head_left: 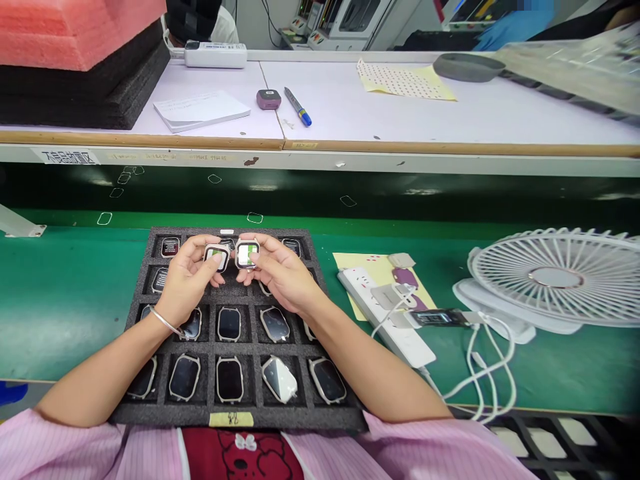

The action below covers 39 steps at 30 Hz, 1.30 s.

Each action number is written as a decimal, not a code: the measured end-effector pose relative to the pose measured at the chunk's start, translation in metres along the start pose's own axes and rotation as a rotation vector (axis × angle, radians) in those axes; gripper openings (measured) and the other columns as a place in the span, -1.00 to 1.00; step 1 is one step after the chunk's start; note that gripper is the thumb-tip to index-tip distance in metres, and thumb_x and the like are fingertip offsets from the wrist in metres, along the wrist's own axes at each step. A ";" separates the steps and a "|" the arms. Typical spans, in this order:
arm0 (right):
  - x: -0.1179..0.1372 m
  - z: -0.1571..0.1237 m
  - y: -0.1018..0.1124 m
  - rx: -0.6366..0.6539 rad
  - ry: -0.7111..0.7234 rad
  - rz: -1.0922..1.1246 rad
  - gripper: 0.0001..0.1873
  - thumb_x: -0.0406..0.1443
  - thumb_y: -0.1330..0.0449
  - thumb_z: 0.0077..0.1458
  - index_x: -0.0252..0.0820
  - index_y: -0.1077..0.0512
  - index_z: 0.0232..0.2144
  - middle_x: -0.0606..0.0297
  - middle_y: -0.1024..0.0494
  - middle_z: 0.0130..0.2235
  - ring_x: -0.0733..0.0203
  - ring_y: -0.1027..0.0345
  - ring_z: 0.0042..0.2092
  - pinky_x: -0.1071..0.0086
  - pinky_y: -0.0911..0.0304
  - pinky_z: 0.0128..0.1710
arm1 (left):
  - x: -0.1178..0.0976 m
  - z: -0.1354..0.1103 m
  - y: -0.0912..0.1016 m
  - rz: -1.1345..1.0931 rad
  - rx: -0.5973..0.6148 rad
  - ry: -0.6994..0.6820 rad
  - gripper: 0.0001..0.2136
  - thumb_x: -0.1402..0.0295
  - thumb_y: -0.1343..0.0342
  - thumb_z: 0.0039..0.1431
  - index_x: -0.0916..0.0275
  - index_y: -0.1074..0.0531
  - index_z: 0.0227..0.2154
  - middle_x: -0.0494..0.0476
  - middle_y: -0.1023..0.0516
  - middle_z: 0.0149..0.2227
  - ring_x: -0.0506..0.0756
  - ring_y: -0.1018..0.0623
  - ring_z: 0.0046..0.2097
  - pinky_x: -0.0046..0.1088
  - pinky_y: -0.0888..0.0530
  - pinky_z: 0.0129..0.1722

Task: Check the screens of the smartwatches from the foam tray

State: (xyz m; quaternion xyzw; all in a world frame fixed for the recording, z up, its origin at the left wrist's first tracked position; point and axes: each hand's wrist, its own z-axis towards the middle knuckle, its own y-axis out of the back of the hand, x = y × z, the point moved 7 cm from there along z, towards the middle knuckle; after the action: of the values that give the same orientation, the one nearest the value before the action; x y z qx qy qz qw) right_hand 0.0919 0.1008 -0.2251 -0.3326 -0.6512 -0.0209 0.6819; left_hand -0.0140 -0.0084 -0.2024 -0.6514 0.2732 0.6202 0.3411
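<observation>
My left hand (193, 270) grips a smartwatch body (217, 257) with a lit screen, its thumb on the display. Beside it, my right hand (277, 270) pinches a second smartwatch body (247, 255), also lit in white and green, the thumb over its lower right corner. Both watches are held close together above the far part of a black foam tray (237, 418). In the tray's compartments lie several strapless watch bodies, such as a dark-screened watch (230, 380) in the front row. My hands and forearms hide some compartments.
Right of the tray lie a white power strip (385, 317), a charger with a small display (440, 318), looped white cables (493, 373) and a white fan (555, 277). Above, a shelf (325, 120) bears foam blocks (75, 40), a notepad (200, 110) and a marker (298, 107).
</observation>
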 end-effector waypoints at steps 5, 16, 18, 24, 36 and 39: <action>0.000 -0.001 -0.001 0.017 0.012 -0.009 -0.57 -0.39 -0.30 0.02 -0.07 -0.40 -0.03 0.34 -0.58 -0.24 0.29 -0.51 -0.39 0.35 -0.44 -0.31 | 0.001 0.000 -0.001 -0.017 0.018 -0.019 -0.66 0.40 -0.26 0.06 0.23 -0.38 -0.08 -0.01 -0.55 -0.29 -0.09 -0.54 -0.49 -0.55 -0.52 -0.47; 0.000 0.001 -0.001 0.033 0.073 -0.030 -0.47 -0.43 -0.34 -0.06 -0.04 -0.38 -0.01 0.34 -0.56 -0.17 0.30 -0.48 -0.36 0.33 -0.47 -0.28 | 0.002 0.000 -0.004 -0.037 0.038 -0.042 -0.56 0.49 -0.24 -0.04 0.20 -0.35 -0.05 0.04 -0.54 -0.17 -0.07 -0.58 -0.42 -0.51 -0.57 -0.36; 0.000 0.002 -0.001 0.032 0.079 -0.041 -0.44 -0.44 -0.34 -0.09 -0.04 -0.37 -0.01 0.35 -0.55 -0.18 0.30 -0.48 -0.36 0.32 -0.46 -0.28 | 0.002 0.001 -0.004 -0.041 0.038 -0.043 -0.55 0.51 -0.24 -0.06 0.20 -0.35 -0.05 0.05 -0.53 -0.14 -0.08 -0.57 -0.41 -0.50 -0.57 -0.33; -0.001 0.002 0.001 0.004 0.045 -0.095 -0.64 -0.27 -0.35 0.02 -0.11 -0.40 -0.11 0.38 -0.54 -0.33 0.33 -0.44 -0.47 0.43 -0.31 -0.48 | 0.000 0.000 -0.001 0.018 0.008 -0.036 -0.64 0.42 -0.27 -0.02 0.21 -0.36 -0.12 -0.02 -0.53 -0.28 -0.09 -0.50 -0.45 -0.56 -0.49 -0.43; -0.001 0.001 0.001 -0.007 0.049 -0.128 -0.59 -0.21 -0.40 -0.01 -0.12 -0.39 -0.13 0.32 -0.60 -0.27 0.37 -0.39 -0.49 0.45 -0.22 -0.52 | -0.001 0.001 0.000 0.041 0.007 -0.089 -0.69 0.38 -0.26 0.05 0.20 -0.34 -0.14 -0.02 -0.47 -0.34 -0.08 -0.42 -0.46 -0.60 -0.42 -0.52; -0.002 0.001 0.003 -0.011 0.046 -0.134 -0.56 -0.28 -0.40 -0.04 -0.10 -0.37 -0.11 0.32 -0.59 -0.24 0.38 -0.37 -0.48 0.44 -0.22 -0.51 | -0.001 0.001 0.000 0.039 0.018 -0.100 -0.66 0.44 -0.24 0.02 0.19 -0.33 -0.12 -0.01 -0.46 -0.32 -0.08 -0.42 -0.44 -0.60 -0.42 -0.50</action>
State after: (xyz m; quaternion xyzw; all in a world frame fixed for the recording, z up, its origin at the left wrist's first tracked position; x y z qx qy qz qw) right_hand 0.0920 0.1031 -0.2278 -0.2915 -0.6559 -0.0780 0.6920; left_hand -0.0149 -0.0072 -0.2010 -0.6109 0.2739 0.6562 0.3479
